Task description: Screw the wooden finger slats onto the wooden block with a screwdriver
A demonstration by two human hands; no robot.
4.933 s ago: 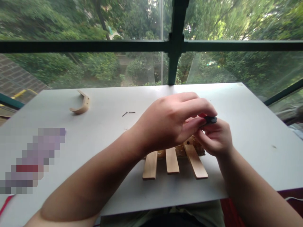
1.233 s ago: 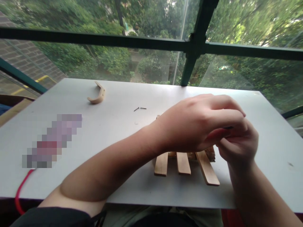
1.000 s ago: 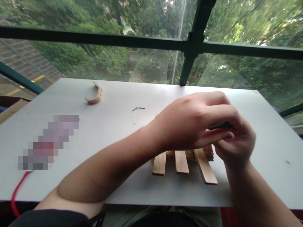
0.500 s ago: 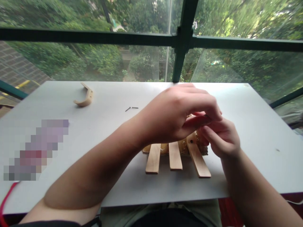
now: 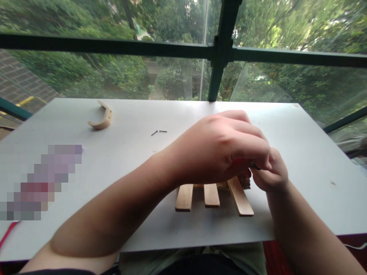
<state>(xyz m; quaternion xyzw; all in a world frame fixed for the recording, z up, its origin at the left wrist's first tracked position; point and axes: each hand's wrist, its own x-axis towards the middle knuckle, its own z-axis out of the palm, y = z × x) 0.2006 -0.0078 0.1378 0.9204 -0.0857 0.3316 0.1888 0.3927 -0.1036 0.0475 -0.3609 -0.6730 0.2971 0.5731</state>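
My left hand (image 5: 220, 149) reaches across from the left, fingers curled down over the far end of a wooden assembly (image 5: 212, 195) of three flat slats lying on the white table (image 5: 129, 160). My right hand (image 5: 271, 175) is pressed against it from the right, fingers pinched. A small dark object (image 5: 254, 166) shows only as a sliver between the two hands. Most of it and the joined end of the slats are hidden under my left hand.
A curved wooden piece (image 5: 101, 120) lies at the far left of the table. Two small dark nails (image 5: 159, 132) lie near the middle back. A blurred-out patch (image 5: 43, 181) covers part of the left side. Behind the table stands a window frame (image 5: 215, 53).
Both hands have come down closer to the slats and drawn tighter together. The dark object, plainly seen between the fingers earlier, is almost covered now.
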